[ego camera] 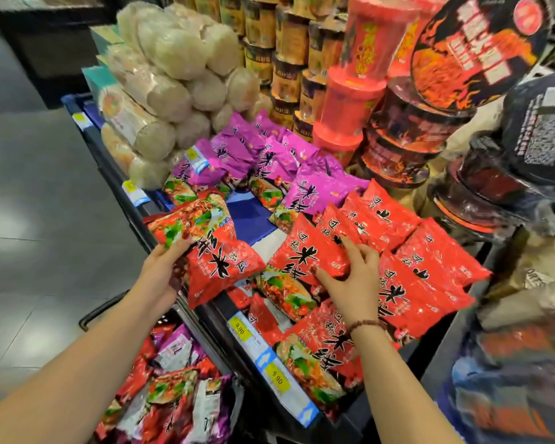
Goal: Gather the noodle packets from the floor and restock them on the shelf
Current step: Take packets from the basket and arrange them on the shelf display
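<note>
While the left hand grips two red packets by their near edges, fingers clenched on them just over the front edge of the shelf, the right hand lies with spread, unclenched fingers on the red row already stocked there, seemingly steadying or squaring it. The step in hand looks like restocking: the held packets are not yet set down, and they hang just beside a bare blue patch of shelf between the red row and the purple packets. The next move probably calls for laying them flat into that patch without knocking the row under the right hand. A heap of packets waits low beside the shelf, so a good deal seems left. Two yellow price tags on the shelf edge read 9.90. The packets carry big black Chinese characters, 米线 among them; the brand mark is too small to read.
</note>
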Available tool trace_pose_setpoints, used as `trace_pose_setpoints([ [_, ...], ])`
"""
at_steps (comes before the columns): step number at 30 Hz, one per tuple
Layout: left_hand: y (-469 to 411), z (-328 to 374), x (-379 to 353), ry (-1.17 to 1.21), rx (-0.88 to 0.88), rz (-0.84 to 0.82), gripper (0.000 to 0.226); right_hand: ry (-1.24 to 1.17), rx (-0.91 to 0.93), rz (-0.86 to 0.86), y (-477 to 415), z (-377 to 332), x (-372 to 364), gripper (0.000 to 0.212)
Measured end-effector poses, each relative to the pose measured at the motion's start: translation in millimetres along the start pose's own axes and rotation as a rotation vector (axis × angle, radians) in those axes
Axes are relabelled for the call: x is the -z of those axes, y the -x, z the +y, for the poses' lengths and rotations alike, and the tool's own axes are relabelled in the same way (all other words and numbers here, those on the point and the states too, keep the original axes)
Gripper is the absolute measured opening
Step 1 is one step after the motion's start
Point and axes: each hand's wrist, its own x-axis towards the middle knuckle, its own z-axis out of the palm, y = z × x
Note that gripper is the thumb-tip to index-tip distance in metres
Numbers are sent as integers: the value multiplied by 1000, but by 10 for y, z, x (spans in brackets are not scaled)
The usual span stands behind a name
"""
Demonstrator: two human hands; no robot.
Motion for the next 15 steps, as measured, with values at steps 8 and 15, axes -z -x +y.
trace_pose_setpoints([
  [8,82,-24,-108,-25,-24,-68,21,176,28,-18,-62,101,-77,24],
  [15,120,-48,-289,-19,7,-129,18,179,113,82,-124,-73,38,34],
])
